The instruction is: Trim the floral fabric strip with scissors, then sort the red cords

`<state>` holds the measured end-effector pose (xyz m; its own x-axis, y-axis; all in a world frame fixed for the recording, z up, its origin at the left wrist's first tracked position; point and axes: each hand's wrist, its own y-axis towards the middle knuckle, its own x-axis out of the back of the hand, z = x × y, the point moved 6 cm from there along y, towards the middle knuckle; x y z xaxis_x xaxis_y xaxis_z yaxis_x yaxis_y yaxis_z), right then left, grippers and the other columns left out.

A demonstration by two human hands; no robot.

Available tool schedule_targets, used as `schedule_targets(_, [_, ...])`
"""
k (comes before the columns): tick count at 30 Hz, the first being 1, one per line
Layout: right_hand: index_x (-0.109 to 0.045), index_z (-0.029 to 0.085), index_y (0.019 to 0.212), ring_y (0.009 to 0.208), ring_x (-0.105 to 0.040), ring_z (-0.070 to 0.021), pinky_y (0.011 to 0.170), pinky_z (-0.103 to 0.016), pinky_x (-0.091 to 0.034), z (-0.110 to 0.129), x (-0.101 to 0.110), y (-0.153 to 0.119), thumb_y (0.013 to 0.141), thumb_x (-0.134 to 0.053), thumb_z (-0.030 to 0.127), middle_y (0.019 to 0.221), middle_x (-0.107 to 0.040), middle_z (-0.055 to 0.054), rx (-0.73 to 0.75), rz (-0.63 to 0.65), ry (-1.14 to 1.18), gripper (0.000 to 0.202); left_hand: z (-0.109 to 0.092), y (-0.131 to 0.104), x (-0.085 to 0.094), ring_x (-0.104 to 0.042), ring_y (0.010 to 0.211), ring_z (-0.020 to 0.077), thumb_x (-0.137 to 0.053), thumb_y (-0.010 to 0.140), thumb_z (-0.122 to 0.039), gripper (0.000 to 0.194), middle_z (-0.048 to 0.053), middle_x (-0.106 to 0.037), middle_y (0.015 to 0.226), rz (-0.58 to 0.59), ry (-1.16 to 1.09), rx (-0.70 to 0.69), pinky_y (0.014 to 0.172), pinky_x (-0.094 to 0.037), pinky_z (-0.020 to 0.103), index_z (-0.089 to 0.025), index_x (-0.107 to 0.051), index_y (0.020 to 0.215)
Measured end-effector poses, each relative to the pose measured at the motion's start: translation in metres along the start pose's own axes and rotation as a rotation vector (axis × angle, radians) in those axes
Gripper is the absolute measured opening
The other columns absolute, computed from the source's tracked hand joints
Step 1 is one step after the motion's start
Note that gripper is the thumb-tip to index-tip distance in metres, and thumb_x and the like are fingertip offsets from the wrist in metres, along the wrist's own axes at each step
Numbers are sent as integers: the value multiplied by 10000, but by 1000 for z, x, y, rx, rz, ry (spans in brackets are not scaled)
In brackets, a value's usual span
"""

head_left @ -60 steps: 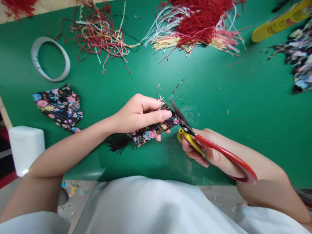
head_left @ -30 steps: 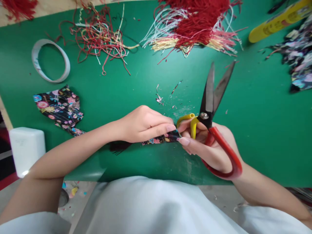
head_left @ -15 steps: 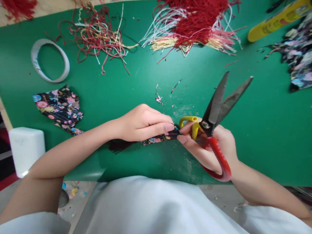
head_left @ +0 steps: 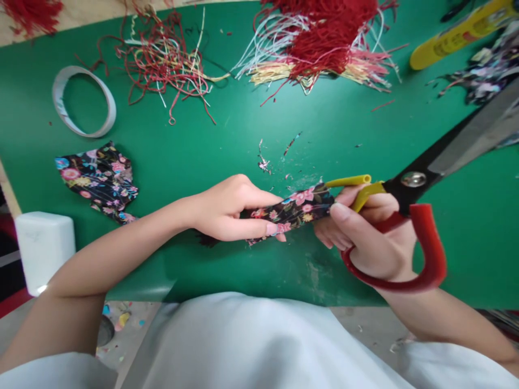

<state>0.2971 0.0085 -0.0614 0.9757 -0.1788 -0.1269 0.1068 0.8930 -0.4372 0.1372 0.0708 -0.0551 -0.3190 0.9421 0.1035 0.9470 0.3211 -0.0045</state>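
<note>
the left hand (head_left: pixel 231 208) is closed on a dark floral cloth (head_left: pixel 306 208) at the frame's centre, thumb on top. the right hand (head_left: pixel 377 246), fingers curled, pinches the cloth's right end and also holds the scissors (head_left: pixel 413 179) by their handles, blades pointing to the upper right. a floral scrap (head_left: pixel 99 181) lies at left, below a white ring (head_left: pixel 60 105).

Head-worn camera, near above green table (head_left: pixel 182 154), facing forward, down.
</note>
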Motion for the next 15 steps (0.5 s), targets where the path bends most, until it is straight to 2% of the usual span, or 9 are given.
schedule_targets(3, [-573, 227, 654, 312, -293, -63, 329, -217, -323, 6, -6, 6, 762, -893, 408, 406, -365, 114, 21, 51, 143, 383, -1, -3, 6, -719, 652, 126, -621, 928, -482, 356, 51, -813, 859, -16, -231, 39, 572, -514, 201, -167, -732, 1050])
schedule_targets(6, [-545, 221, 645, 323, -298, -66, 340, -214, -321, 7, -4, 10, 818, -848, 366, 411, -363, 105, 33, 66, 182, 378, 3, -7, 13, -776, 801, 206, -559, 890, -686, 587, 68, -811, 1015, -132, -422, 128, 612, -582, 265, -191, -675, 1183])
schedule_targets(8, [-517, 223, 618, 329, -324, -75, 344, -227, -331, 7, -1, 11, 837, -831, 377, 408, -363, 94, 42, 56, 163, 413, 9, -9, 16, -783, 832, 228, -582, 835, -743, 653, 61, -800, 1068, -209, -519, 169, 598, -597, 282, -221, -635, 1223])
schedule_targets(12, [-507, 236, 617, 322, -346, -74, 337, -238, -317, 7, -2, 11, 787, -889, 418, 398, -377, 95, 28, 31, 123, 456, 18, -7, 14, -753, 685, 181, -724, 775, -686, 584, 59, -793, 1022, -271, -616, 165, 598, -621, 292, -218, -624, 1108])
schedule_targets(15, [-522, 243, 646, 318, -383, -92, 325, -261, -317, 4, -3, 9, 734, -918, 471, 389, -414, 89, 9, 12, 65, 466, 22, -4, 12, -726, 639, 157, -732, 807, -665, 523, 70, -788, 924, -321, -468, 175, 579, -617, 281, -182, -643, 986])
